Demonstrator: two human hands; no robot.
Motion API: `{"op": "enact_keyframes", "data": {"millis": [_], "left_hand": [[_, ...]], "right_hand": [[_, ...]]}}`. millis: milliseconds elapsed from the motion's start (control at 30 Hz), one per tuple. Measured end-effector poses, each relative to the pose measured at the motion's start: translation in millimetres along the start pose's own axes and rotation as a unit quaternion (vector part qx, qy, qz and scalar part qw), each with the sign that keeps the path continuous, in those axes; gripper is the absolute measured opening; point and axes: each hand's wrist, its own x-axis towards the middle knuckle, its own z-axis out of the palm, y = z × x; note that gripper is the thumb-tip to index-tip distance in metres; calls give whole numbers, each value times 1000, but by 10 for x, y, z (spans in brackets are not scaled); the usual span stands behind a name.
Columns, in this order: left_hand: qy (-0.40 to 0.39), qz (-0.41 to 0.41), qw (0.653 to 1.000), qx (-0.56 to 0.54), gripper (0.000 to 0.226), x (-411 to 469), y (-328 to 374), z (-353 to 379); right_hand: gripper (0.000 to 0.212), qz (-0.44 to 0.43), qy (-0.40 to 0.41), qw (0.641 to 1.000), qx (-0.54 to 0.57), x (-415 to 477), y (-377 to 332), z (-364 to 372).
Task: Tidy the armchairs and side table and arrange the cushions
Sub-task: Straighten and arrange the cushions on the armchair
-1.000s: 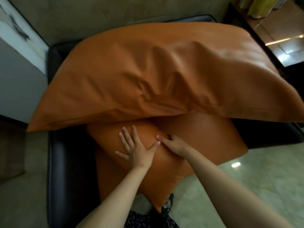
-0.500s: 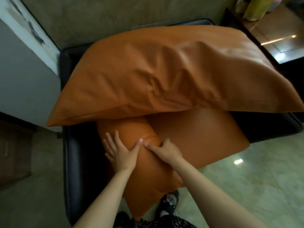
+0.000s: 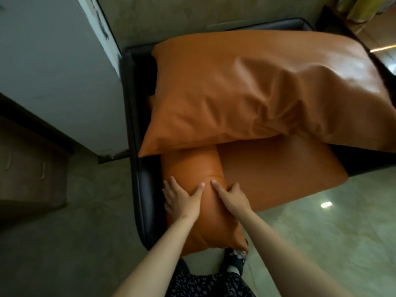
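**Both hands palm down, side by side, thumbs nearly meeting**

Your left forearm (image 3: pixel 158 249) and right forearm (image 3: pixel 282 245), both bare, reach forward from the bottom of the view and draw together. Your left hand (image 3: pixel 182 198) lies palm down, its fingers (image 3: pixel 170 186) fairly straight and slightly spread, thumb stretched toward the right. Your right hand (image 3: pixel 234 198) sits just beside it, thumb stretched toward the left. The two thumb tips are near each other but apart. The right fingers bend down past the knuckles and out of sight.
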Motion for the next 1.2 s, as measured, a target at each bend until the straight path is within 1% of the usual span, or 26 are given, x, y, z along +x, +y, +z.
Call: {"op": "enact_keyframes", "data": {"millis": [33, 67, 233, 267, 367, 467, 533, 600, 700, 733, 867, 933, 1000, 1133, 1200], "left_hand": [[-8, -12, 1000, -5, 103, -30, -8, 26], [-14, -20, 1000, -9, 105, -48, -16, 53], [-31, -35, 999, -16, 114, -45, -33, 169], [-34, -38, 999, -18, 117, -50, -25, 183], [-42, -52, 997, -25, 126, -46, 17, 234], [-29, -73, 997, -20, 130, -4, 69, 286], [-18, -83, 996, -10, 133, 23, 97, 325], [-8, -92, 996, 9, 136, 30, 113, 370], [12, -101, 994, 26, 143, 36, 120, 438], [18, -104, 994, 26, 144, 39, 122, 455], [36, -115, 992, 25, 145, 33, 149, 499], [59, -121, 990, 33, 144, 29, 185, 523], [82, -125, 988, 45, 143, 23, 238, 554], [95, -141, 984, 57, 145, 19, 329, 594], [109, -130, 984, 55, 147, 12, 380, 602]], "right_hand": [[124, 9, -14, 1000, 13, 18, 25, 9], [128, 12, -26, 999, 19, 39, 48, 23], [135, 23, -45, 998, 45, 153, 168, 66], [133, 27, -49, 996, 63, 162, 192, 59], [116, 32, -87, 987, 132, 198, 241, 3], [106, 20, -139, 978, 151, 276, 270, -42], [100, 2, -150, 974, 169, 316, 242, -83], [98, -17, -135, 968, 208, 382, 201, -162], [103, -53, -67, 964, 252, 529, 94, -356], [102, -58, -46, 962, 264, 584, 53, -439], [80, -67, 19, 954, 290, 783, -63, -810], [69, -81, 17, 950, 300, 843, -95, -942], [56, -89, -9, 946, 312, 852, -108, -1019], [62, -86, -46, 927, 362, 834, -121, -1098], [67, -74, -68, 917, 385, 819, -144, -1145]]}}
